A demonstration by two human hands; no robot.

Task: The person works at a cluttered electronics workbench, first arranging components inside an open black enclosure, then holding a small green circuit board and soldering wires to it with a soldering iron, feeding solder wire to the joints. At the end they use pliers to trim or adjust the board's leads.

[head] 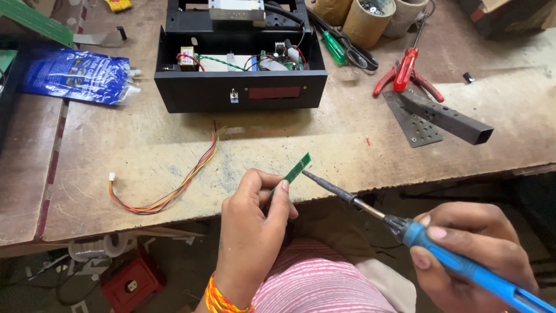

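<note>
Two hands busy: left hand (255, 214) pinching a narrow green circuit board (296, 168), right hand (472, 252) gripping a blue-handled soldering iron (405, 228), tip just beside the board.

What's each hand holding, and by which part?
Left hand pinches the green board by its lower end; right hand grips the soldering iron by its blue handle.

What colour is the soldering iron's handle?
Bright blue, on the soldering iron in the right hand; seen in the head view.

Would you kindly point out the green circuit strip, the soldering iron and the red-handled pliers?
green circuit strip (299, 167), head view, upper end.
soldering iron (463, 266), head view, blue handle.
red-handled pliers (405, 69), head view, handle.
</note>
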